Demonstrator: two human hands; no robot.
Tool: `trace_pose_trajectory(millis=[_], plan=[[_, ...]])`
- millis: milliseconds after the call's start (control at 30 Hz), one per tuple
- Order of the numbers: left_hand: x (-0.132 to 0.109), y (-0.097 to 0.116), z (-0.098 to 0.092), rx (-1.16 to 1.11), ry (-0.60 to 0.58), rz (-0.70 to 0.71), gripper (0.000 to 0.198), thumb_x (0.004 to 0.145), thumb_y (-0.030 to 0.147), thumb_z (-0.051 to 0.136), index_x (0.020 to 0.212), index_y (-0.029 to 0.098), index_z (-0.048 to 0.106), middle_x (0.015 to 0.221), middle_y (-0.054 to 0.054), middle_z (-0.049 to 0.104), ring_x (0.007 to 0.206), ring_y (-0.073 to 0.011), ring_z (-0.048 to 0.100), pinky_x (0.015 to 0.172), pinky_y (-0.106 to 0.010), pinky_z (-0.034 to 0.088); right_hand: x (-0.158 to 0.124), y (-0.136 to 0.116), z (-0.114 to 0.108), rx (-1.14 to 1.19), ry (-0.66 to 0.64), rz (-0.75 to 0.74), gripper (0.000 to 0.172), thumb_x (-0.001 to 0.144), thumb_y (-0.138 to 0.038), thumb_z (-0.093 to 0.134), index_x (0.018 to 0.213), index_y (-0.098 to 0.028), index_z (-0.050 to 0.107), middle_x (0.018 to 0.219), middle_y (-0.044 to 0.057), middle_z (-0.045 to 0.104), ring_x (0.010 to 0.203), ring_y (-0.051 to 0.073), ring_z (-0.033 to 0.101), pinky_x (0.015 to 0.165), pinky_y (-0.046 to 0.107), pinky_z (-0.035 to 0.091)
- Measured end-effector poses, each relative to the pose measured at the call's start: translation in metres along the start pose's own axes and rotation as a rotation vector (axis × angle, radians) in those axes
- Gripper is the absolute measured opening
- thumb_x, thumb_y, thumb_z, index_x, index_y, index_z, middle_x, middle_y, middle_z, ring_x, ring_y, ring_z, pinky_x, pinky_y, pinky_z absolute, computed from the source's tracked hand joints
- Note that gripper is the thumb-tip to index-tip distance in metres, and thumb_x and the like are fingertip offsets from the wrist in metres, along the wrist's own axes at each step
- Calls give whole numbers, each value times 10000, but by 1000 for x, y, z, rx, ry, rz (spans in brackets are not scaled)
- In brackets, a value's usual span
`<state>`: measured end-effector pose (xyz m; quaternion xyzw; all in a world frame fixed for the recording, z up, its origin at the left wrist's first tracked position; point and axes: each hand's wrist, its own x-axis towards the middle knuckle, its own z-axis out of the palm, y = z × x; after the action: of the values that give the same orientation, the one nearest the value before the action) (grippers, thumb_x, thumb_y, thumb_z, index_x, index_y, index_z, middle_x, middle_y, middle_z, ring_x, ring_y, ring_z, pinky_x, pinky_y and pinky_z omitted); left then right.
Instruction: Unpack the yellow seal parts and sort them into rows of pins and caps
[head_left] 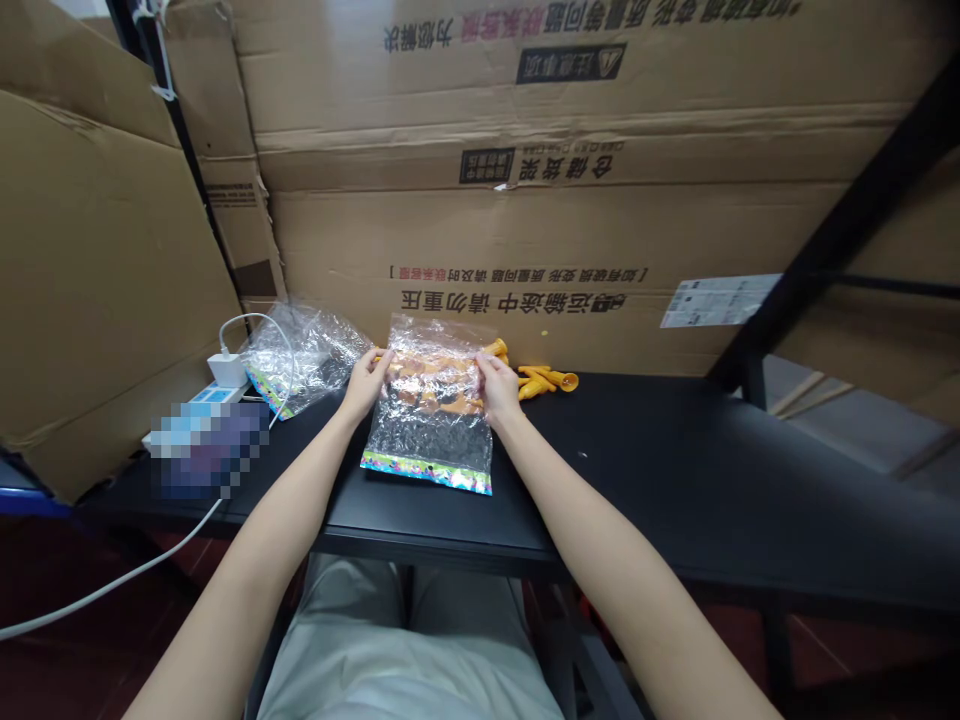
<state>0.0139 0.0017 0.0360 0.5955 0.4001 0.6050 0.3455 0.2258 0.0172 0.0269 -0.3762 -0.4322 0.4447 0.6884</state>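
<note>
Plastic bag (429, 420) on black table (675, 470) w/ cardboard boxes (525, 220) behind.

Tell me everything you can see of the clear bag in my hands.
The clear bag is crinkly, glossy see-through plastic with a colourful printed strip along its near edge. It lies on the black table. Its upper half shows orange pieces inside; the lower half looks empty. The left hand pinches its upper left edge, the right hand its upper right edge.
</note>
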Motion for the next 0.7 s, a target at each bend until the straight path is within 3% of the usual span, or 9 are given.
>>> trace_pose_trajectory(millis=[167, 333, 400, 467, 533, 600, 700], plan=[[1, 0, -1, 30, 102, 3, 278, 808, 449, 582, 731, 190, 515, 418, 84, 449, 308, -78, 396, 353, -197, 296, 1, 5, -1, -86, -47, -9, 376, 599, -562, 718, 690, -210, 624, 391, -85, 372, 386, 98, 367, 398, 245, 314], [1, -4, -4, 172, 166, 17, 235, 858, 414, 510, 762, 200, 528, 385, 102, 340, 304, -83, 333, 371, -203, 259, 2, 7, 2, -63, -39, -63, 360, 586, -498, 743, 749, -185, 672, 626, -16, 624, 642, 155, 581, 590, 265, 468], [1, -6, -5, 317, 191, 60, 227, 869, 410, 496, 843, 195, 563, 445, 79, 418, 380, -97, 431, 444, -213, 356, 4, 7, 3, -35, -9, -74, 362, 590, -483, 741, 770, -175, 682, 696, 6, 658, 692, 169, 602, 628, 276, 485], [0, -8, -5, 497, 199, 167, 279, 859, 399, 517, 1028, 183, 567, 666, 6, 606, 610, -140, 596, 634, -265, 480, 7, 6, 1, -15, 86, -104, 353, 621, -472, 722, 791, -165, 677, 719, 18, 666, 697, 174, 606, 632, 284, 490], [-4, -7, -2, 665, 141, 314, 461, 841, 401, 545, 1233, 165, 485, 1078, -111, 645, 1003, -210, 618, 902, -365, 471, 10, 5, -2, -6, 243, -155, 319, 671, -452, 689, 802, -163, 656, 705, 12, 655, 674, 163, 597, 624, 277, 487], [-11, -5, 5, 791, -9, 431, 623, 841, 444, 542, 1370, 162, 374, 1396, -174, 461, 1306, -264, 429, 1077, -448, 341, 14, 2, -7, -8, 390, -179, 272, 741, -435, 632, 802, -169, 624, 615, -19, 603, 595, 139, 566, 580, 257, 472], [-27, 4, 20, 919, -327, 496, 755, 841, 569, 501, 1468, 221, 261, 1552, -137, 245, 1437, -289, 208, 1147, -513, 203, 16, -2, -12, 10, 504, -148, 209, 854, -387, 504, 812, -191, 564, 455, -84, 443, 424, 109, 449, 457, 222, 406]])
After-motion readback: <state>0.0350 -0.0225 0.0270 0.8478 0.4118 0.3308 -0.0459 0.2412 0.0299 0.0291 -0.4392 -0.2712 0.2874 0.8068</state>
